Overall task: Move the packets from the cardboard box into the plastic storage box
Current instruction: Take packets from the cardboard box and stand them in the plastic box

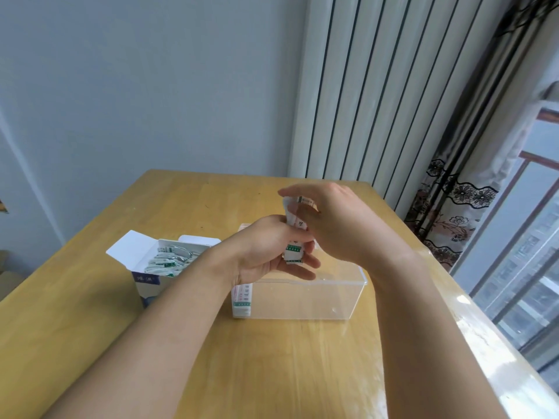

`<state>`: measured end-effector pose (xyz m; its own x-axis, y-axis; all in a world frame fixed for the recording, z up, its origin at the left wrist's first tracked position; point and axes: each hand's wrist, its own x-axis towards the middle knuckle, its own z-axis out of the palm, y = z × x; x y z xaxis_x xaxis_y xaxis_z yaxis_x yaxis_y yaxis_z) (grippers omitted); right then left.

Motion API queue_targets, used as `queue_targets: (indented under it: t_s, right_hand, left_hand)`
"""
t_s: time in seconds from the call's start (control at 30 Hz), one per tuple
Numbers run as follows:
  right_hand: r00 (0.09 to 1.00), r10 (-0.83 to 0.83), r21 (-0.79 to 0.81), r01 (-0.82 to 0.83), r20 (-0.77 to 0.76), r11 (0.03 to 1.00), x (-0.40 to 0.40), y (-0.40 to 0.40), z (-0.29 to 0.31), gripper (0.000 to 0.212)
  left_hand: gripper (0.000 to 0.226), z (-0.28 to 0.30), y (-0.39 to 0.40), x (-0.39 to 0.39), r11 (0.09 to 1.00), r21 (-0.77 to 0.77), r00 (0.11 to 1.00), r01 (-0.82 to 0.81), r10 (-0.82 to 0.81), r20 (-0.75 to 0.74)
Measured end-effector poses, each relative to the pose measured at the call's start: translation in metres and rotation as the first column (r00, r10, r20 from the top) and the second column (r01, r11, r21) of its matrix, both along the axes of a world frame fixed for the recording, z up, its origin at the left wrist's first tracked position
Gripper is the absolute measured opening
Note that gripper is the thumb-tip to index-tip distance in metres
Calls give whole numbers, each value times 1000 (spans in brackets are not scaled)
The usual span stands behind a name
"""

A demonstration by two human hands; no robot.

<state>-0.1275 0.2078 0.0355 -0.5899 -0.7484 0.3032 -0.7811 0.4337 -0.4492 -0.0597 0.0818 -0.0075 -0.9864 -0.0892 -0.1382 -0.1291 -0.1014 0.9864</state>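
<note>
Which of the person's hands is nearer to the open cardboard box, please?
Left. The left hand holds packets just right of the cardboard box, above the plastic storage box; the right hand is farther right, gripping the same packets' top.

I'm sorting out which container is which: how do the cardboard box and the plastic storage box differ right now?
The cardboard box is opaque, white and blue, while the plastic storage box is clear. The cardboard box is crowded with loose packets; the plastic storage box shows only a few upright at its left end. The cardboard box has raised flaps; the plastic storage box has none. Both stand open-topped on the wooden table.
</note>
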Motion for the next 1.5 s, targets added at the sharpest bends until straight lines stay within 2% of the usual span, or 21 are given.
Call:
queue_targets:
  t_s: [0.1, 0.23, 0.37, 0.5, 0.63, 0.8, 0.93, 1.07, 1.33, 1.4, 1.5]
  right_hand:
    - [999, -9, -35, 11, 47, 999, 3, -5, -3, 41]
    - [994, -109, -121, 109, 8, 987, 5, -10, -8, 43]
    - [995, -103, -99, 103, 9, 990, 9, -17, -11, 39]
    - [991, -129, -103, 127, -16, 987, 9, -17, -9, 40]
    - [990, -139, -87, 138, -12, 987, 10, -19, -11, 32]
    - [979, -200, -209, 202, 31, 957, 9, -20, -13, 21]
    - [978, -195, -241, 206, 70, 948, 6, -19, -12, 22]
    - [975, -205, -231, 218, 81, 948, 4, -21, -14, 16]
    - [966, -239, -312, 258, 97, 914, 0, -20, -12, 21]
    - [978, -198, -283, 210, 71, 936, 0, -20, -12, 18]
    - [995, -92, -144, 97, 37, 985, -3, -17, -12, 26]
  left_hand:
    - [15, 1, 3, 0, 1000, -24, 1000, -16, 15, -27]
    - [18, 3, 4, 2, 997, -52, 997, -53, 50, -64]
    - [26, 1, 6, 2, 987, -123, 994, -99, 93, -60]
    - [23, 2, 7, 1, 975, -155, 987, -161, 156, -44]
    - [25, 2, 6, -1, 965, -146, 976, -217, 211, -57]
    - [21, -2, 4, -3, 951, -234, 979, -202, 187, -86]
    - [23, 0, 4, -3, 975, -134, 982, -175, 163, -99]
    - [21, -2, 6, -2, 977, -150, 986, -153, 140, -91]
    - [19, -4, 2, -6, 987, -101, 989, -123, 114, -91]
    - [18, -4, 3, -5, 990, -73, 989, -125, 118, -85]
    - [20, -3, 2, -3, 991, -20, 989, -136, 135, -55]
